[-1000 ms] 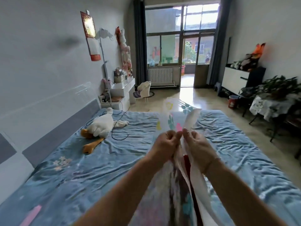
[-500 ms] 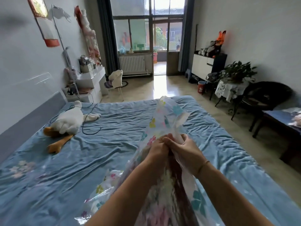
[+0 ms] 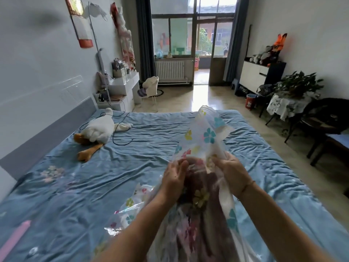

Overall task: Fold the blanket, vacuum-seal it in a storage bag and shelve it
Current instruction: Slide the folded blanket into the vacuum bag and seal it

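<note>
1. The blanket (image 3: 200, 220) looks already folded and inside the clear, flower-printed storage bag (image 3: 204, 137), which stands up from the near edge of the bed (image 3: 132, 167) in front of the person.
2. The right hand (image 3: 231, 173) is closed on the bag's plastic, near the loose top.
3. The left hand (image 3: 174, 176) is half open, fingers spread, resting against the bag's left side without a clear grip.
4. The bag's mouth flops free on the far side of the hands; whether any of its seal is closed cannot be told.
5. Judged from this, folding and bagging are done; closing the seal, drawing out the air and shelving remain.
6. No vacuum or shelf for the bag can be made out.
</note>
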A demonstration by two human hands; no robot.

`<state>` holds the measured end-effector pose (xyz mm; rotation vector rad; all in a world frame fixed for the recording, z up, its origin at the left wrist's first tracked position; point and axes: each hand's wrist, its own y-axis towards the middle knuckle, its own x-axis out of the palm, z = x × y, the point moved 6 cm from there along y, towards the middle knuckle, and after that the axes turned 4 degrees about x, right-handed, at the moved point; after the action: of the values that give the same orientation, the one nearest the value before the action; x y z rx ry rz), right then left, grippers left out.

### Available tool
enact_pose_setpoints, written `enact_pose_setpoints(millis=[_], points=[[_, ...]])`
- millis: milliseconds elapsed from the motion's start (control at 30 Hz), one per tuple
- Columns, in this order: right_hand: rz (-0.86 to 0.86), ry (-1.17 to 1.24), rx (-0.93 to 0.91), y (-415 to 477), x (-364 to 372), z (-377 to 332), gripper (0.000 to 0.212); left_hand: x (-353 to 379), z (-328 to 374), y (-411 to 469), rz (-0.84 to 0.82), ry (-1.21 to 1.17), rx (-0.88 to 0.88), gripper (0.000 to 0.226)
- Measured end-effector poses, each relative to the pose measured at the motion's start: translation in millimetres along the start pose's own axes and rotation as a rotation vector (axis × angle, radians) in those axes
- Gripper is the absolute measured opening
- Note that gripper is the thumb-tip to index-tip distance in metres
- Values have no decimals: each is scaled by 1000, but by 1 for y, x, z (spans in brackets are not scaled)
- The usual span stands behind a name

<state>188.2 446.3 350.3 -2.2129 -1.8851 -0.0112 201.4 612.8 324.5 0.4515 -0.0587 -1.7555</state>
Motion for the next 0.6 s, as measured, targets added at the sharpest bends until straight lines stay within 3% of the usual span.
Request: enact_pose_setpoints(millis=[67,100,167,400,500,600], points=[[5,-41,-34,5,0,-12,11,6,-17,-16,-30,239,-17,71],[0,-58,-41,9,1,-21,12,5,-25,-24,-3,306,-50,89],[-30,-70,-68,14,4,-50,16,2,-26,-33,34,370,-37,102],[-58,-137,-270,4,6,-159,20,-16,-2,-9,56,476,-32,91],[-50,-316,-302,-2,-4,-137,14,8,-30,-16,-37,531,-116,102],[-93,-435,-237,-7,-26,-76,21,56,-68,-41,-214,550,-167,97]])
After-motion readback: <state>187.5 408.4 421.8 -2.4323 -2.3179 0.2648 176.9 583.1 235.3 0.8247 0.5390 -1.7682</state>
